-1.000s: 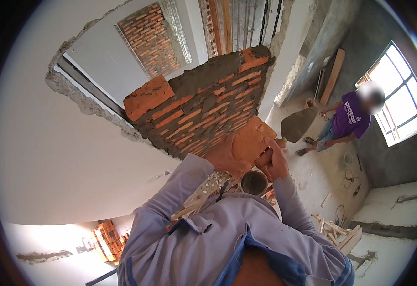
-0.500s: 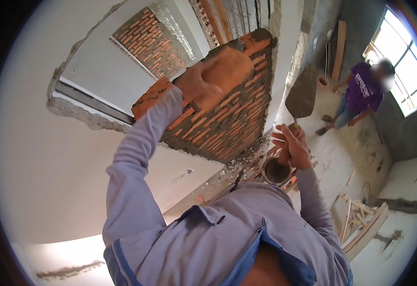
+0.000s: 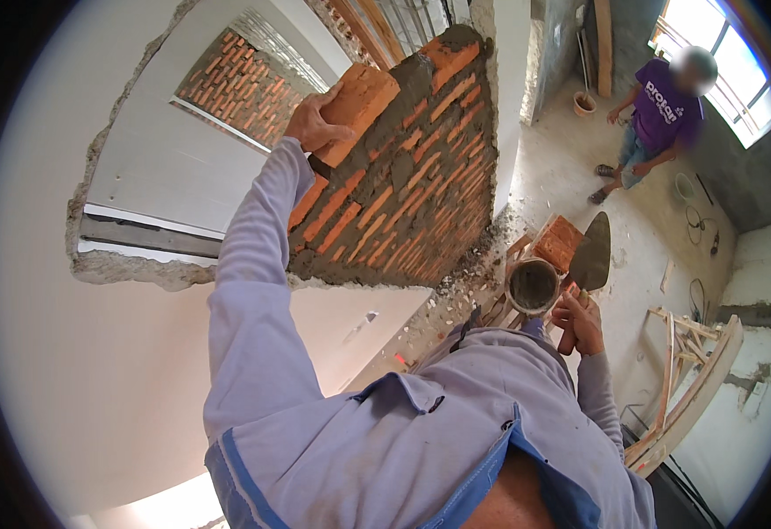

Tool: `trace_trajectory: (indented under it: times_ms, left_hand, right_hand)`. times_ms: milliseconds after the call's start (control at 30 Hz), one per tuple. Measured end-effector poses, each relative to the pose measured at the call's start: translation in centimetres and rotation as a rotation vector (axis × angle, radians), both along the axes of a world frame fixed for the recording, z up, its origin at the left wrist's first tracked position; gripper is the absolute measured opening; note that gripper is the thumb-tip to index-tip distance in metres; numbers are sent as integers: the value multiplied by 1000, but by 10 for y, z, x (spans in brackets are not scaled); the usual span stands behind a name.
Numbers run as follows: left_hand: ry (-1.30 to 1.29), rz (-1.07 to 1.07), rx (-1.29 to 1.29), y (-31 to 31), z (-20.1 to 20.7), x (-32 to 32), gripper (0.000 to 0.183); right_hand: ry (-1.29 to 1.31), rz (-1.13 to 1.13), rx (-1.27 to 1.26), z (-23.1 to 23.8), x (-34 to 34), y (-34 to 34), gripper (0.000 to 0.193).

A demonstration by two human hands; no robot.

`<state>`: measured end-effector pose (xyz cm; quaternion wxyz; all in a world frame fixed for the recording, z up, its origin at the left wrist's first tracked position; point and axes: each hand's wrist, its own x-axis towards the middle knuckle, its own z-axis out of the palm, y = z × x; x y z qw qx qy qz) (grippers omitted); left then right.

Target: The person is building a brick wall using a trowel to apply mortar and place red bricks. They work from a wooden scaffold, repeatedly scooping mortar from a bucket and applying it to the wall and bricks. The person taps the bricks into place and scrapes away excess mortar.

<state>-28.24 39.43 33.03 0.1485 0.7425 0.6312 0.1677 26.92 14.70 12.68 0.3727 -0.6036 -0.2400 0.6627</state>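
Note:
My left hand [image 3: 317, 129] grips an orange brick [image 3: 364, 101] at the top of a partly built brick wall [image 3: 403, 207], thumb and fingers on its near end. Grey mortar [image 3: 410, 84] covers the wall top beyond it, up to another brick [image 3: 450, 63] at the far end. Whether the held brick rests on the wall, I cannot tell. Lower right, my right hand [image 3: 582, 323] is closed round the handle of a pointed trowel [image 3: 592, 253], its blade up. Beside it stand a round bucket [image 3: 532, 287] with grey mortar inside and an orange brick [image 3: 557, 243].
A person in a purple shirt [image 3: 663, 104] stands at the far right near a window. A small bucket [image 3: 584, 104] and a long board [image 3: 603, 48] are behind. A wooden frame [image 3: 681, 388] leans at the lower right. Rubble [image 3: 465, 269] lies along the wall's foot.
My left hand, blurred over the wall before, now shows clearly with the brick at the wall's top. My right hand has lowered the trowel beside the bucket. The view has shifted.

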Motion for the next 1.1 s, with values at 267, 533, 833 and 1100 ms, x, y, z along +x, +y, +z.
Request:
trace_trajectory:
  times_ms: [267, 533, 833, 1100]
  left_hand:
    - [-134, 11, -5, 0, -13, -12, 105]
    - [-1, 8, 11, 4, -21, -11, 108]
    - [32, 58, -52, -4, -11, -9, 119]
    - [96, 267, -47, -79, -23, -47, 127]
  right_hand:
    - [-45, 41, 48, 9, -16, 5, 31]
    - [-136, 163, 22, 33, -35, 5, 31]
    - [-875, 544, 822, 91, -72, 62, 37]
    - [-748, 786, 1160, 242, -171, 129, 24]
